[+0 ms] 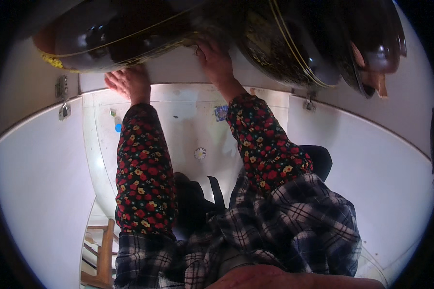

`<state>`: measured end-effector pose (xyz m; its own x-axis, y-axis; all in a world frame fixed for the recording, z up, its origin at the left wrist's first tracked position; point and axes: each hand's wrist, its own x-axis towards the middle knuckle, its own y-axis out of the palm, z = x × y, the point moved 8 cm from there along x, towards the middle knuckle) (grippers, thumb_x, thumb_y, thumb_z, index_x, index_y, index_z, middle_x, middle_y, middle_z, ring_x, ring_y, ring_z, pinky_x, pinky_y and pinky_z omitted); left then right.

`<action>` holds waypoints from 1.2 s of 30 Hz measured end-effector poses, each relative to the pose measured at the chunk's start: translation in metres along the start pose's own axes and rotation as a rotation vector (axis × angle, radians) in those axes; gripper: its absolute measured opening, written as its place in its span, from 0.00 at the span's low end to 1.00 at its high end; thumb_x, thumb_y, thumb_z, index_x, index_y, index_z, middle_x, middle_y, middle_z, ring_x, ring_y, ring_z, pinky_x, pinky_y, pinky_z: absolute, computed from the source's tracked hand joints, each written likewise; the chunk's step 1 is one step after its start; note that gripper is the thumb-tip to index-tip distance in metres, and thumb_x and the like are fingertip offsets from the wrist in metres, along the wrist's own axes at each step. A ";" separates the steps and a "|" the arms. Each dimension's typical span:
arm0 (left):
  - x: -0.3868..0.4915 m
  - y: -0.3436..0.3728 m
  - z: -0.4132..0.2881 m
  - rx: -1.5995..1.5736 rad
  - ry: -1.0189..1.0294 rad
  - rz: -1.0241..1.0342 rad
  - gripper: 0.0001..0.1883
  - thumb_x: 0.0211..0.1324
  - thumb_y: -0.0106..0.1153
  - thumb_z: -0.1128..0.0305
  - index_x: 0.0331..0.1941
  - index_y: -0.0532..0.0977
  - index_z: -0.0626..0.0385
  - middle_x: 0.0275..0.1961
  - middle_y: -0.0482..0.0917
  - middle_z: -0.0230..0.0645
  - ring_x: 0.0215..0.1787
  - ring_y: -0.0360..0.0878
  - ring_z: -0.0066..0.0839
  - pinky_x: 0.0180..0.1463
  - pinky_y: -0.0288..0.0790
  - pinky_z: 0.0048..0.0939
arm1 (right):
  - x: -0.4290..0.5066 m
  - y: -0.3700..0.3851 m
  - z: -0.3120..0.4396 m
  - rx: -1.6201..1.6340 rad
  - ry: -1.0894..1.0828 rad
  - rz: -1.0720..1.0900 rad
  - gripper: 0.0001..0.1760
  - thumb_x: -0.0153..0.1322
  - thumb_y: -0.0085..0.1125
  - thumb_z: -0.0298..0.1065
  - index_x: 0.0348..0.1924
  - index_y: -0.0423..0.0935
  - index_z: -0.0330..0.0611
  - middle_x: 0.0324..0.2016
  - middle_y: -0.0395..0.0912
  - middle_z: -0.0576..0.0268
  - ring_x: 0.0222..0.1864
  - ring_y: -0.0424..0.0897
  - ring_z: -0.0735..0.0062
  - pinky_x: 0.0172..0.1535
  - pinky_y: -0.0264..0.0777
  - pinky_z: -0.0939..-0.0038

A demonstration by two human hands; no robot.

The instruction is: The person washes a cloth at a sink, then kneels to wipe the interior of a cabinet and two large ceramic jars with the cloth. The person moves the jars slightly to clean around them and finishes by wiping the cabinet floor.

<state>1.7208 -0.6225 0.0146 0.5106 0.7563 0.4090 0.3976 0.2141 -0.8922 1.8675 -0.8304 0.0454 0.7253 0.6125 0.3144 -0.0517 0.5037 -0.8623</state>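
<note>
My left hand (pixel 128 82) reaches up against the underside of a large glossy dark brown vessel (pixel 119 39) with yellow line decoration. Its fingers are spread below the rim, and the contact is partly hidden. My right hand (pixel 214 57) is raised beside the right end of the same vessel, with fingertips at its lower edge in shadow; whether they grip it cannot be told. To the right stands a second dark glossy vessel (pixel 293 47) with gold lines. Both forearms wear floral sleeve covers over a plaid garment.
White cabinet doors stand open at left (pixel 39 173) and right (pixel 365 162), with metal hinges (pixel 64 111). More dark bowls (pixel 381 50) and a wooden piece (pixel 381 86) are at upper right. A wooden chair (pixel 105 253) is at lower left. A daisy sticker (pixel 200 153) marks the white surface below.
</note>
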 end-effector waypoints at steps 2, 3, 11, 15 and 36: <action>0.001 -0.001 0.001 -0.109 -0.009 -0.040 0.33 0.63 0.46 0.45 0.62 0.68 0.60 0.62 0.71 0.48 0.68 0.59 0.46 0.72 0.44 0.52 | -0.033 -0.017 -0.020 -0.019 -0.039 -0.011 0.21 0.69 0.55 0.32 0.56 0.74 0.58 0.60 0.70 0.63 0.58 0.73 0.56 0.59 0.69 0.59; 0.001 0.002 0.001 -0.114 -0.017 -0.012 0.32 0.63 0.47 0.46 0.62 0.67 0.59 0.64 0.69 0.48 0.70 0.57 0.46 0.73 0.43 0.52 | -0.055 -0.031 -0.037 -0.118 -0.021 -0.031 0.20 0.69 0.56 0.32 0.55 0.75 0.56 0.59 0.71 0.62 0.58 0.72 0.56 0.59 0.69 0.58; -0.001 0.011 0.007 -0.131 -0.028 0.006 0.31 0.63 0.50 0.49 0.62 0.67 0.61 0.65 0.67 0.47 0.72 0.53 0.46 0.72 0.43 0.52 | -0.147 -0.100 -0.162 -0.336 0.590 -0.191 0.17 0.71 0.57 0.34 0.52 0.74 0.40 0.51 0.73 0.46 0.55 0.70 0.40 0.61 0.63 0.53; -0.002 0.012 0.008 -0.121 -0.014 -0.031 0.31 0.63 0.50 0.50 0.61 0.66 0.61 0.63 0.69 0.46 0.72 0.55 0.46 0.72 0.45 0.52 | -0.122 -0.036 -0.068 -0.364 0.240 -0.108 0.12 0.69 0.57 0.30 0.46 0.75 0.45 0.51 0.74 0.50 0.55 0.70 0.43 0.59 0.64 0.49; -0.004 0.020 0.013 -0.111 -0.015 0.011 0.33 0.64 0.48 0.47 0.65 0.64 0.59 0.67 0.66 0.47 0.72 0.54 0.46 0.72 0.45 0.52 | -0.104 -0.002 0.014 -0.129 -0.119 0.053 0.09 0.68 0.56 0.29 0.42 0.78 0.46 0.56 0.74 0.56 0.54 0.74 0.49 0.54 0.75 0.58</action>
<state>1.7165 -0.6133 -0.0077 0.5043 0.7675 0.3958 0.4744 0.1367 -0.8696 1.7826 -0.8870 0.0201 0.6369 0.7079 0.3055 0.0067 0.3911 -0.9203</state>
